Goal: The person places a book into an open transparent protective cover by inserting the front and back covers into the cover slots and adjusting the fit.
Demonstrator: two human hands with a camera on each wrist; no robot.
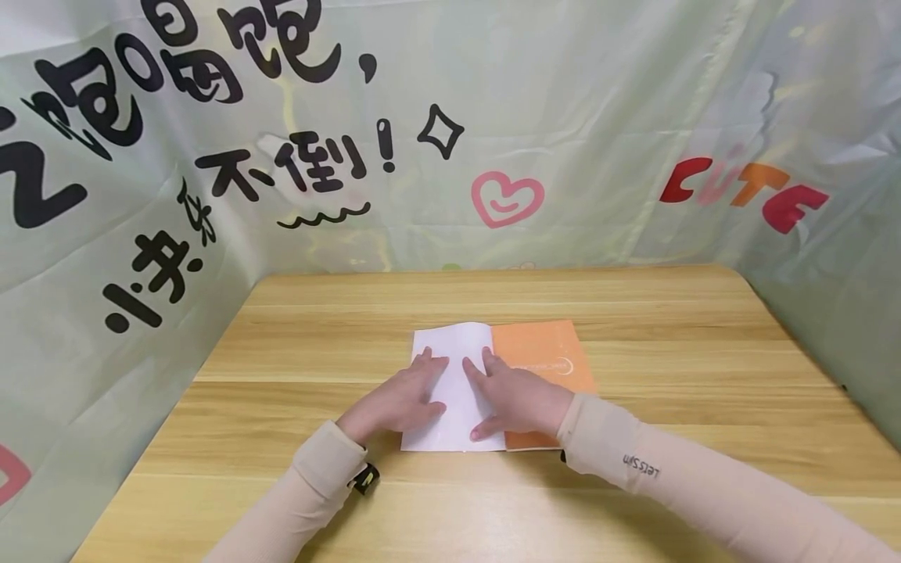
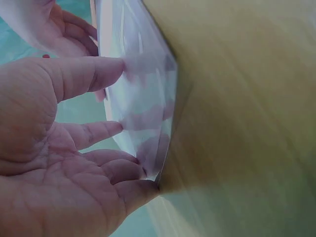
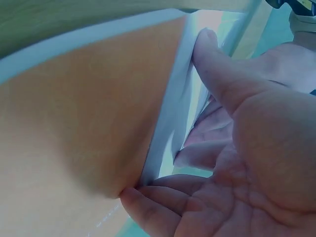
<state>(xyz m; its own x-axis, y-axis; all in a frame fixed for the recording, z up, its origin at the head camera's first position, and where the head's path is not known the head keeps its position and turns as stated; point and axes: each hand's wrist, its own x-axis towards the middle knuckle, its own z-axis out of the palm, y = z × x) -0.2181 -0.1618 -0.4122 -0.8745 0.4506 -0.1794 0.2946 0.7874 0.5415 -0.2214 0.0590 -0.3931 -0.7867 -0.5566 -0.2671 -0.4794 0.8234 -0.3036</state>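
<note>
An open booklet lies on the wooden table, with a white page [image 1: 461,367] on its left and an orange page [image 1: 538,338] with faint white print on its right. My left hand [image 1: 403,397] rests its spread fingertips on the left part of the white page. Close to the fold, my right hand [image 1: 522,397] touches the booklet with its fingers spread. In the left wrist view the white page [image 2: 140,94] looks glossy and mirrors the left fingers. Beside the right fingers in the right wrist view, the orange page [image 3: 89,113] has a pale border.
The wooden table [image 1: 669,328] extends around the booklet. Behind it and along both sides hangs a pale cloth [image 1: 584,117] printed with black characters, a pink heart and coloured letters. A dark wrist strap [image 1: 364,478] shows beneath the left sleeve.
</note>
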